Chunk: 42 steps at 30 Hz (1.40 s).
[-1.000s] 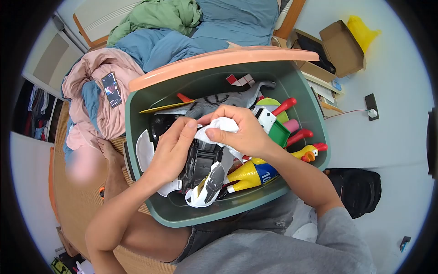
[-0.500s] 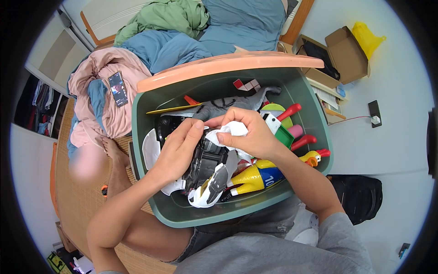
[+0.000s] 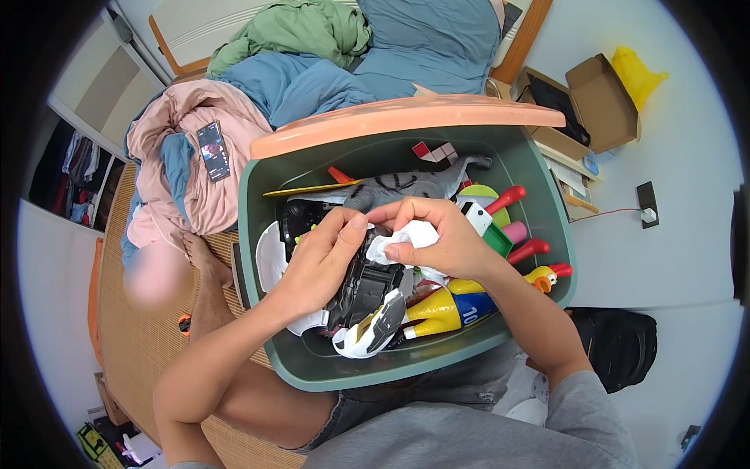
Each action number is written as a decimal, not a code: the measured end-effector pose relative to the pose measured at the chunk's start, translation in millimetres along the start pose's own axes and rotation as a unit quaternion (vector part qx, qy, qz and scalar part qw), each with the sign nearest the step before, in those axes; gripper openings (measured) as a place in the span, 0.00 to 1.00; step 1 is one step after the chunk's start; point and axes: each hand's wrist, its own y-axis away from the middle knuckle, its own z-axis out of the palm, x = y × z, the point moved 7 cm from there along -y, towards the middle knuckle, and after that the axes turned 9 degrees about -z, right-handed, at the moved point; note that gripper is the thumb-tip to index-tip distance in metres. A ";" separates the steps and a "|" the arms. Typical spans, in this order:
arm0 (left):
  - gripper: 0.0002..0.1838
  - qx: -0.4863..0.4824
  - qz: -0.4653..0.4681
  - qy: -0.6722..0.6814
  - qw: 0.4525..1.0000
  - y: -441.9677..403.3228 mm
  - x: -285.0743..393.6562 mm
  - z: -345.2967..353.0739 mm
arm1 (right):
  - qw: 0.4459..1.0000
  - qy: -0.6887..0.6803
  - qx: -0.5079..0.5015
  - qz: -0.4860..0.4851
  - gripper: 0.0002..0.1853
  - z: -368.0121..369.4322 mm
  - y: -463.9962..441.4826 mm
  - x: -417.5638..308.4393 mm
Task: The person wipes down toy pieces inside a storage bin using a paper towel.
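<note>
Over the green bin, my right hand is closed on a crumpled white tissue. My left hand meets it at the fingertips, thumb and fingers pressed together above a black and white toy vehicle; whatever it pinches is too small to make out. Around them in the bin lie a grey toy animal, a yellow rubber chicken in a blue shirt, a green toy part, red-handled pieces and a white curved shell.
An orange lid stands along the bin's far edge. A phone lies on pink bedding at the left. Blue and green bedding is beyond. An open cardboard box and a black bag are at the right.
The whole view has shifted, so the bin and hands appear farther right. The right hand still holds the tissue, and both hands stay together over the toy vehicle.
</note>
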 end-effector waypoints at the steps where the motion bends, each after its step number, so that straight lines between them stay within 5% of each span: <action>1: 0.24 0.000 0.003 0.003 1.000 -1.4 -1.9 -0.1 | 1.000 0.000 -0.001 0.000 0.11 0.6 -0.2 1.1; 7: 0.24 -0.059 0.017 0.127 0.990 -7.9 -0.2 0.7 | 0.995 -0.027 0.090 0.039 0.10 -10.1 0.4 3.8; 11: 0.23 -0.102 0.012 0.053 0.993 -1.8 15.8 -6.3 | 0.991 -0.089 0.096 0.035 0.11 -20.3 1.3 5.3; 12: 0.21 -0.054 0.080 -0.026 0.995 0.4 27.8 -12.4 | 0.988 -0.103 0.103 0.044 0.12 -24.3 2.7 10.3; 15: 0.19 -0.052 0.096 -0.083 0.991 9.9 49.9 -17.1 | 0.987 -0.107 0.113 0.051 0.13 -27.8 1.4 13.4; 21: 0.17 0.104 0.129 -0.065 0.984 13.8 42.2 -28.8 | 0.985 -0.143 0.074 0.054 0.14 -11.8 0.0 -1.3; 23: 0.17 0.132 0.048 0.039 0.989 9.3 28.9 -39.4 | 0.997 -0.078 0.020 -0.008 0.10 -6.9 -2.4 -8.4; 25: 0.13 0.153 0.069 0.094 0.981 8.1 26.7 -40.1 | 0.998 -0.066 0.012 0.011 0.10 -4.6 -1.5 -2.9; 29: 0.09 0.113 0.065 -0.028 0.991 9.9 34.2 -23.3 | 0.995 0.087 0.037 -0.039 0.12 1.2 -0.7 -3.7; 31: 0.10 0.102 0.118 -0.077 0.985 10.1 38.8 -14.4 | 0.969 0.177 0.072 -0.159 0.13 4.1 1.7 -17.3; 33: 0.11 0.116 0.155 -0.113 0.974 11.1 42.4 -11.6 | 0.963 0.197 0.079 -0.163 0.14 8.4 4.0 -17.1; 38: 0.15 0.051 0.061 -0.058 0.995 5.8 32.0 -0.3 | 0.936 0.287 0.176 -0.104 0.13 -4.6 7.7 -14.7; 40: 0.24 -0.014 -0.012 -0.021 1.000 9.0 33.8 6.1 | 0.931 0.277 0.211 -0.106 0.13 -9.7 8.0 -18.9; 42: 0.27 0.012 0.077 -0.087 0.993 21.0 50.0 6.9 | 0.934 0.266 0.214 -0.103 0.13 -13.0 9.4 -13.5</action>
